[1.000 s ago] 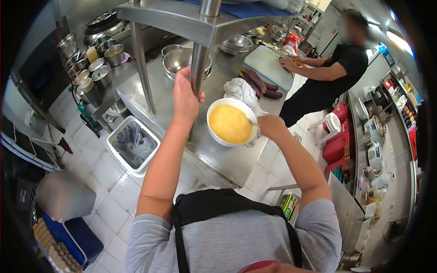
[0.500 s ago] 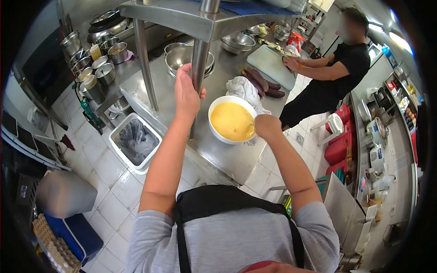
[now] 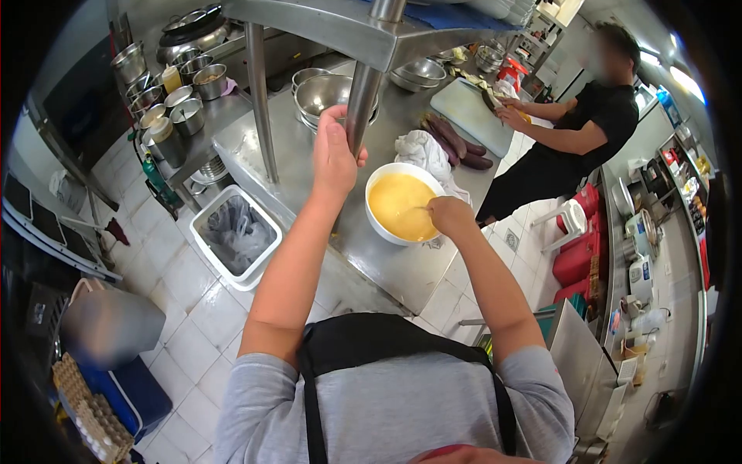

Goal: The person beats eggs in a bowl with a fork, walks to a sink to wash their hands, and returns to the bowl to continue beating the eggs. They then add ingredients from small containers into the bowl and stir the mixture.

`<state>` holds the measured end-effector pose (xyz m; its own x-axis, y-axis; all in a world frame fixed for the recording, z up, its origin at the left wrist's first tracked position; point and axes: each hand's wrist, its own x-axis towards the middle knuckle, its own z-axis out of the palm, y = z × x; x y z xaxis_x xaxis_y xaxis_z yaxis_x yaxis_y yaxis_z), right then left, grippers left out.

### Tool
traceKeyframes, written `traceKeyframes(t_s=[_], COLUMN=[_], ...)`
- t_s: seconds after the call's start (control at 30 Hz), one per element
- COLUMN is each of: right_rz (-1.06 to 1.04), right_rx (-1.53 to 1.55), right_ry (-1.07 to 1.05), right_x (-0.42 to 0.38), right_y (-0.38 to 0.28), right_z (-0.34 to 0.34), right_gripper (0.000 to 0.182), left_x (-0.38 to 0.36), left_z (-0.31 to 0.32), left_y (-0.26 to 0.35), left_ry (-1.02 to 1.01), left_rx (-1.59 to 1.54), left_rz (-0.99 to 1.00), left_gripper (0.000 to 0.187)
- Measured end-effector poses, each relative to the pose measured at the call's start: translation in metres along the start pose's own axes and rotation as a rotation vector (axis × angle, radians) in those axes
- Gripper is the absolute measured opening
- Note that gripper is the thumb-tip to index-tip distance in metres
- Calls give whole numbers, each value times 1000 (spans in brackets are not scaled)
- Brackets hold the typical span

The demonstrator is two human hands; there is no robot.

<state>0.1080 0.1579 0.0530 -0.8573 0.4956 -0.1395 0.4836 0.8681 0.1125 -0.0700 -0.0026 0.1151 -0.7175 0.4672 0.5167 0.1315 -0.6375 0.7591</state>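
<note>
A white bowl [image 3: 373,219] of yellow liquid [image 3: 398,203], like beaten egg, stands on the steel table [image 3: 386,267]. My right hand [image 3: 452,216] is at the bowl's right rim, closed on a thin metal utensil [image 3: 422,207]. The utensil dips into the liquid, so its kind is hidden. My left hand [image 3: 336,158] is wrapped round the upright steel post [image 3: 363,104] of the overhead shelf, left of the bowl. Just behind the bowl lie a crumpled white cloth [image 3: 421,151] and several purple eggplants [image 3: 452,143].
Steel mixing bowls [image 3: 325,94] stand behind the post. A co-worker [image 3: 580,124] cuts at a white board [image 3: 471,116] at the table's far right. The steel shelf [image 3: 394,39] overhangs the table. On the floor at left is a lined waste bin [image 3: 236,236].
My right hand has moved the utensil round in the liquid, a little to the left within the bowl. The view has shifted slightly. The co-worker's hands have lifted a little from the board.
</note>
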Motion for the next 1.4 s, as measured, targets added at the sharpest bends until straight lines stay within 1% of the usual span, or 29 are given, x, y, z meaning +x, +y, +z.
traceKeyframes(t_s=[0.07, 0.1, 0.2, 0.23, 0.3, 0.33, 0.37, 0.47, 0.5, 0.57, 0.63, 0.73, 0.77, 0.87, 0.9, 1.0, 1.03, 1.13, 1.17, 1.27, 1.3, 1.4], right_rz=[54, -2, -90, 25, 40, 44, -79, 1, 116, -19, -144, -151, -141, 63, 67, -85, -198, 94, 69, -157, -241, 59], right_rx=[-109, -27, 183, 156, 0, -84, 74, 186, 116, 94, 70, 166, 75, -202, -160, -64, -66, -89, -135, 60, 108, -43], right_ry=[85, -19, 36, 13, -9, -20, -74, 10, 24, -15, -40, -80, -100, -190, -49, -152, -119, -272, -122, -54, -42, -276], right_x=[-1, -15, 1, 9, 0, -6, -15, 0, 2, -5, -12, -3, -4, 13, 11, -8, -11, 3, 4, -10, -7, 0], right_y=[-4, -25, -4, -2, -10, -20, -22, 2, -4, -17, -26, -2, 4, 4, -7, -29, -16, 5, 0, -20, 0, 13], right_z=[16, -12, -18, -18, -9, -16, -29, -22, -19, -15, -32, -29, -29, -35, -29, -32, -36, -43, -29, -24, -19, -38], right_gripper=[23, 22, 22, 22, 22, 22, 22, 21, 21, 21, 21, 20, 18, 20, 21, 21, 21, 20, 21, 21, 21, 26], left_x=[3, 7, 1, 1, 5, 5, 5, 3, 1, 4, 6, 1, 3, 3, 0, 4, 5, 2, 2, 3, 3, 1], left_z=[1, 1, -2, 0, 0, -2, -3, -1, 0, -2, -1, -3, -3, -1, -1, 0, -1, -1, 1, 0, 0, 1], left_y=[2, 1, -3, -1, 1, 0, -1, -3, -3, -2, -2, -4, -3, -1, -1, 1, 1, 0, -1, 0, 0, 1], left_ry=[-3, -5, -13, -14, -28, -39, -50, -15, -24, -34, -39, -54, -57, -41, -37, -40, -47, -21, -10, -32, -30, -27], left_rx=[-4, -7, -3, -4, 4, 15, 27, 15, 5, -16, -15, -19, -25, -34, -30, -15, -6, -13, -23, -19, -21, -24], left_rz=[-16, 8, 16, 10, 19, 25, 24, 21, 10, 6, 28, 27, 35, 34, 23, 31, 35, 15, 7, 15, 15, 11], left_gripper=[59, 59, 59, 59, 60, 60, 60, 61, 60, 60, 59, 58, 58, 59, 59, 60, 61, 63, 63, 65, 65, 64])
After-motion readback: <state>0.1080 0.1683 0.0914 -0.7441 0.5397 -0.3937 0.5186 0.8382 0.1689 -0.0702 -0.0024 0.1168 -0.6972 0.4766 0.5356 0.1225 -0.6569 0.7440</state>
